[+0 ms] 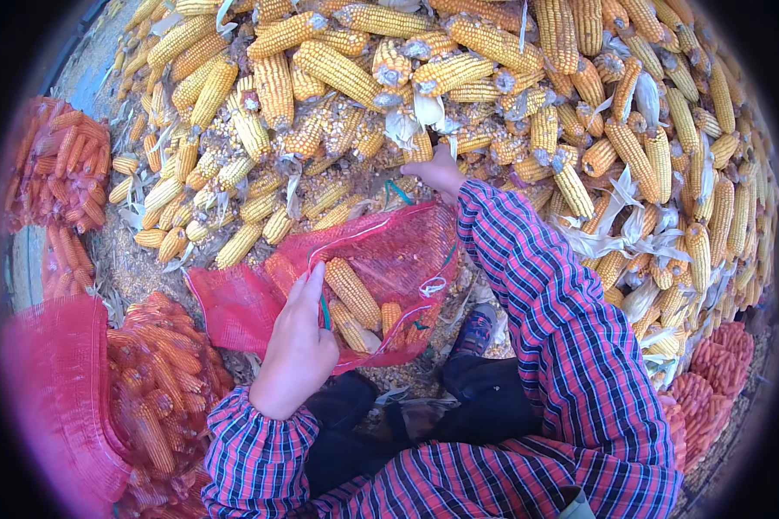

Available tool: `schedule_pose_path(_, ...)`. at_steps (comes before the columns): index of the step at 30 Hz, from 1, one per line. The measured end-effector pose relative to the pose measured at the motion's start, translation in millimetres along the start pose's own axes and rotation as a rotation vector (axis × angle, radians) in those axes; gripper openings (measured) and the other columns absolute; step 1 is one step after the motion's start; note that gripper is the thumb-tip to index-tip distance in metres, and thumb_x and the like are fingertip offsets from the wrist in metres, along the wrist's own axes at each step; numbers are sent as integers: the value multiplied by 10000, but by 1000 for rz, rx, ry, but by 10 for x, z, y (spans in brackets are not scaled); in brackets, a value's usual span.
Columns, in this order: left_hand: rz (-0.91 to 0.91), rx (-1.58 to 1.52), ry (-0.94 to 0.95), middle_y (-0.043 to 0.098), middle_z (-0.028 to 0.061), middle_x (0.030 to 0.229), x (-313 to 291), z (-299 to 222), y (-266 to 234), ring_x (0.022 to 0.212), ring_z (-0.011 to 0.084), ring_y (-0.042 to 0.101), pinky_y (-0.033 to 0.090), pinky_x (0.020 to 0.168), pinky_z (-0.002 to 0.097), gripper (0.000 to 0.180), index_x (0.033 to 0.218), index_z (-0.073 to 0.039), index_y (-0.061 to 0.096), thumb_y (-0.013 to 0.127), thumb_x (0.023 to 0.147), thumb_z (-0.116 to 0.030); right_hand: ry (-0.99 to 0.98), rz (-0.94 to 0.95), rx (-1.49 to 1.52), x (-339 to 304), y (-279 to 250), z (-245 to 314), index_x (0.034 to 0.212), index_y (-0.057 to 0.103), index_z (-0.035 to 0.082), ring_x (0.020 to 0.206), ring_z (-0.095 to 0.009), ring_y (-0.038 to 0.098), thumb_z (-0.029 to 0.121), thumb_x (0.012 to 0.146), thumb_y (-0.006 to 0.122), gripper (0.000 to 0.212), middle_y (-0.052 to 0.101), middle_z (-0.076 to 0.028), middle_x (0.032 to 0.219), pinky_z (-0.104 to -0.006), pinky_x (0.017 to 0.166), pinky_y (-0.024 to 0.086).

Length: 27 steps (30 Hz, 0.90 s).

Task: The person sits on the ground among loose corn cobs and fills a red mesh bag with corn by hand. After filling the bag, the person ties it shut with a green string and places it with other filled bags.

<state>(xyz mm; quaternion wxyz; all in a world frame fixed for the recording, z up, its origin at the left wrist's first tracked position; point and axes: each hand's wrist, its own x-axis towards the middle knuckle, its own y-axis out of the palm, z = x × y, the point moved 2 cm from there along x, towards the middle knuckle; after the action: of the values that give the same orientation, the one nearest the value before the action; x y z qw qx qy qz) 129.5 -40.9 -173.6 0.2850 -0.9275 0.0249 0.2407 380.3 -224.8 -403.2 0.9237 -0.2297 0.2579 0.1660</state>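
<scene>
A red mesh bag (234,303) lies in front of me with its mouth held apart. My left hand (296,355) grips the near rim of the bag, fingers pointing away from me. Through the mouth show a few yellow corn cobs (352,292) inside. Beyond the bag's right end, my right hand (441,175) is closed around the lower end of a corn cob (420,147) at the foot of the heap. Pale husk sits at that cob's upper end. Part of the right hand's fingers is hidden behind the cob and hand.
A large heap of corn cobs (554,52) spreads across the far side and down the right. Filled red mesh bags stand at the left (160,389), far left (58,164) and lower right (710,381). Loose kernels and dry husks (636,229) litter the ground around my shoe (474,330).
</scene>
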Motion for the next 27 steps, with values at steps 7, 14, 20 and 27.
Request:
schedule_pose_path(7,138,-152,53,409,262,1436,-184,-211,-81,1408,343,332,223,1164,362,773,1462,22,325,397,696,100,139,110,115,-518,-678,168,1338,421,-58,869,-178,608,390,811,753,767,564,-145,1230,-274,692,508)
schedule_pose_path(14,-4,-231,89,406,232,1449,-228,-225,-139,1421,292,314,199,1170,352,796,1467,8,332,396,680,113,197,411,-163,-1523,-1060,965,1313,531,76,715,-59,558,451,869,675,599,574,-9,1021,-174,516,401)
schedule_pose_path(20,19,-149,130,381,281,1456,-260,-308,-148,1421,430,262,199,1176,432,779,1474,14,297,424,709,86,-251,308,-664,-1470,-866,534,1285,547,40,851,-226,611,444,869,654,590,613,-145,1061,-346,690,499)
schedule_pose_path(27,70,-276,137,375,193,1491,-297,-366,-144,1443,254,263,140,1184,343,809,1458,58,323,376,654,123,-114,-656,-1380,-1028,-1954,30,1253,420,41,1009,-359,596,267,770,724,613,566,-164,1082,-458,795,494)
